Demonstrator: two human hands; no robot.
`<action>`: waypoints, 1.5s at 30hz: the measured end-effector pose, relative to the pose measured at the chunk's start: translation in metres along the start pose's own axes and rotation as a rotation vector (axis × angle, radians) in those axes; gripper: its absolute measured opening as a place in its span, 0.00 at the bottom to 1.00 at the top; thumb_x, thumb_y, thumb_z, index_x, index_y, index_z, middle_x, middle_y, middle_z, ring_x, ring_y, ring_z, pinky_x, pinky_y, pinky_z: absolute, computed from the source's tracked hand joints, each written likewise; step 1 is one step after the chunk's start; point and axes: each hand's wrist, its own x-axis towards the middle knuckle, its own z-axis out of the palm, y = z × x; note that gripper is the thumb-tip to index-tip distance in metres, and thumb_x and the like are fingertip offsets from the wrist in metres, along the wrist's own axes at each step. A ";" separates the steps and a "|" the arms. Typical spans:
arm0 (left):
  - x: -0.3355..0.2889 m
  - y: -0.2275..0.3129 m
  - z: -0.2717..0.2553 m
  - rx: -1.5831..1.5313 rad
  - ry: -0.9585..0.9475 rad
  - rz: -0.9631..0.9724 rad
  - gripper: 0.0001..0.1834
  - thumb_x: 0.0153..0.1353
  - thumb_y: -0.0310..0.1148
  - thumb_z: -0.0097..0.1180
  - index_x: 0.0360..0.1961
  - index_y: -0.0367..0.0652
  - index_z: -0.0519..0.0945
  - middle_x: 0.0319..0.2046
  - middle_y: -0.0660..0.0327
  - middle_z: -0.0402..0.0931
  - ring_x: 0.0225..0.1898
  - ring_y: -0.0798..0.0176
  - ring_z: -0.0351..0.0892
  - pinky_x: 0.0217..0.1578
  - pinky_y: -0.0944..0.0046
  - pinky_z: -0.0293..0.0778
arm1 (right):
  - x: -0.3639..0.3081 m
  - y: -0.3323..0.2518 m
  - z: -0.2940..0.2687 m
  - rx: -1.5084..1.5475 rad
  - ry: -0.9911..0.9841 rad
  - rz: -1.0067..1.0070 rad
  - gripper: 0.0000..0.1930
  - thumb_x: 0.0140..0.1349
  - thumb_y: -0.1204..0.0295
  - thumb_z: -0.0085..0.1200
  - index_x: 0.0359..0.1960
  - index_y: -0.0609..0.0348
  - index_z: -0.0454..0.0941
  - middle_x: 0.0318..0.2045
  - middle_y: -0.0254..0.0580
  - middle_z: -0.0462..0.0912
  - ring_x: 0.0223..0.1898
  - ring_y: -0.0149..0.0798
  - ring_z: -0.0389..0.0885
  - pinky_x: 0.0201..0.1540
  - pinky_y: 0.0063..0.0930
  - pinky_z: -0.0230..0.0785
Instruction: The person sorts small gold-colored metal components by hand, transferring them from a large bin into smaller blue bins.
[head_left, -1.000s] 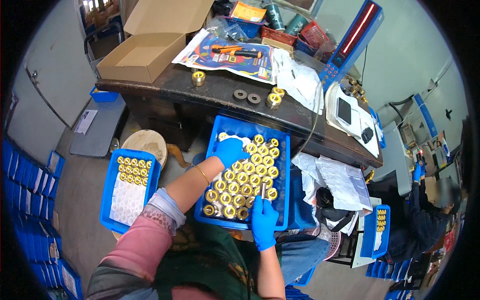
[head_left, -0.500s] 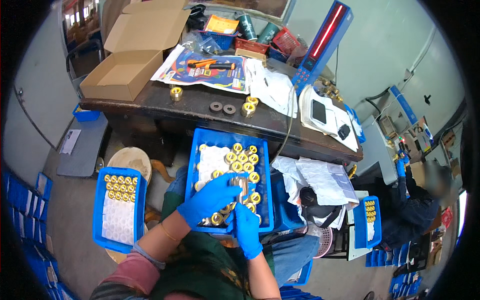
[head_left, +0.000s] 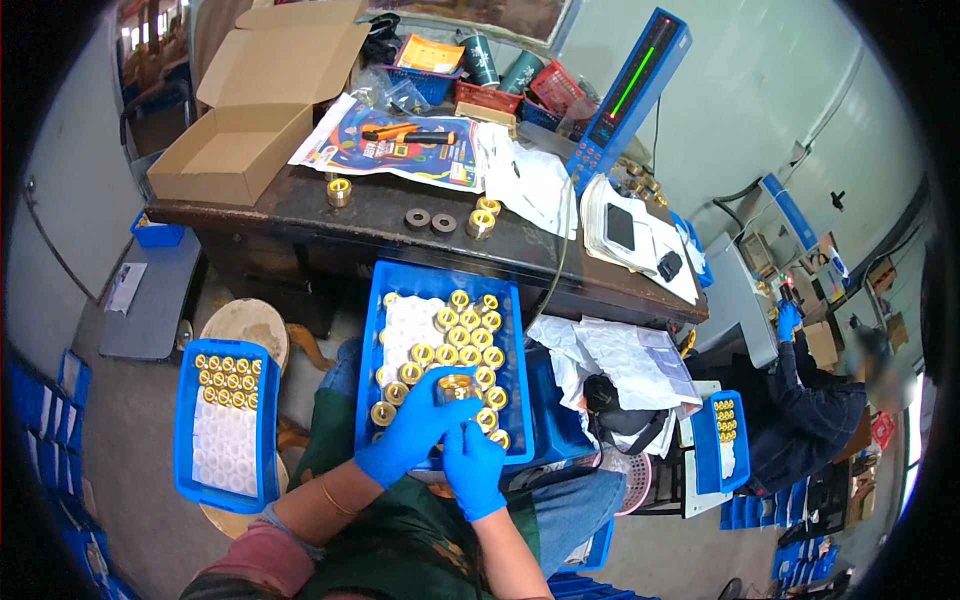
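My left hand (head_left: 412,428), in a blue glove, is closed around a brass ring-shaped fitting (head_left: 458,387), tilted so that its yellow-rimmed end shows. Just below it, my blue-gloved right hand (head_left: 474,472) is closed, its fingers next to the left hand; what it grips is hidden. Both hands are above the near part of a blue bin (head_left: 512,350). Several similar brass fittings (head_left: 470,355) stand in that bin on a white dimpled liner (head_left: 410,325).
At left, another blue bin (head_left: 268,430) holds rows of fittings on a stool (head_left: 245,330). The dark desk (head_left: 380,235) bears an open cardboard box (head_left: 235,150), two dark rings (head_left: 430,221) and a blue column gauge (head_left: 625,100) lit green. A co-worker (head_left: 815,410) sits at right.
The gauge column's light has turned from red to green. My hands have moved slightly left; the fitting in my left hand now shows its yellow end, where a silvery side showed before.
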 end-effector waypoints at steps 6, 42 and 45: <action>-0.002 0.008 -0.009 -0.029 -0.186 0.013 0.30 0.53 0.26 0.53 0.57 0.33 0.57 0.51 0.53 0.64 0.51 0.61 0.65 0.50 0.64 0.65 | -0.003 0.004 -0.003 0.138 0.019 0.049 0.08 0.57 0.71 0.47 0.23 0.63 0.72 0.15 0.50 0.75 0.16 0.44 0.75 0.16 0.32 0.63; -0.108 -0.056 -0.402 0.284 1.831 0.399 0.20 0.49 0.32 0.58 0.41 0.32 0.70 0.39 0.50 0.72 0.38 0.59 0.72 0.39 0.64 0.69 | 0.017 0.026 0.002 0.326 -0.142 0.441 0.16 0.63 0.65 0.42 0.24 0.66 0.73 0.16 0.34 0.74 0.17 0.22 0.65 0.18 0.18 0.57; -0.110 -0.066 -0.421 0.346 1.778 0.384 0.19 0.51 0.32 0.57 0.41 0.32 0.70 0.40 0.49 0.72 0.39 0.58 0.73 0.40 0.62 0.69 | 0.019 0.018 0.002 0.301 -0.115 0.383 0.16 0.62 0.66 0.42 0.25 0.68 0.73 0.17 0.34 0.75 0.18 0.22 0.65 0.20 0.19 0.58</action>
